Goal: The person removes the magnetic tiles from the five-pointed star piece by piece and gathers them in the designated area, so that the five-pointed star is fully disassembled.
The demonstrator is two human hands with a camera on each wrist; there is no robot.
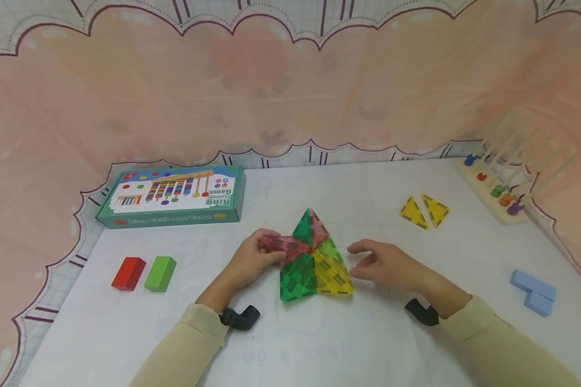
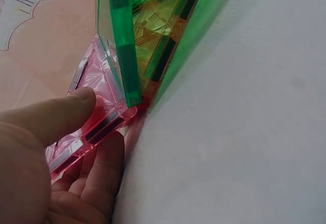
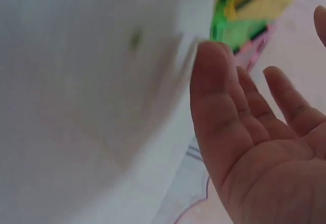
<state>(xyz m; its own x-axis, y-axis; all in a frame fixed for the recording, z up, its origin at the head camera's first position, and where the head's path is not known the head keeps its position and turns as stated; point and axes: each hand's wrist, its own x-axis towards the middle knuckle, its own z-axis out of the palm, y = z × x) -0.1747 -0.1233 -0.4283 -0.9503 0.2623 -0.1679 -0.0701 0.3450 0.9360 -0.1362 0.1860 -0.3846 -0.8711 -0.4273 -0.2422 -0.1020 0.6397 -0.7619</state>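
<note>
1. Head view: the left hand (image 1: 252, 259) pinches a pink tile (image 1: 290, 244) on the left side of a colourful tile shape (image 1: 314, 263), which sits mid-table with green, pink and yellow parts meeting near its middle. The right hand (image 1: 389, 264), its fingers loosely bent and apart, is just beside the shape's yellow side. On the table (image 1: 271, 352), a game box (image 1: 171, 194), a red block (image 1: 128, 273) and a green block (image 1: 160, 273) lie to the left; two yellow triangles (image 1: 425, 211), a peg board (image 1: 498, 193) and blue blocks (image 1: 533, 292) lie to the right.
2. Left wrist view: the left thumb is on one face of the pink tile, fingers behind it; a green tile (image 2: 122, 46) stands tilted next to it.
3. Right wrist view: the right hand's fingers are relaxed and parted, near the blurred tile shape.
</note>
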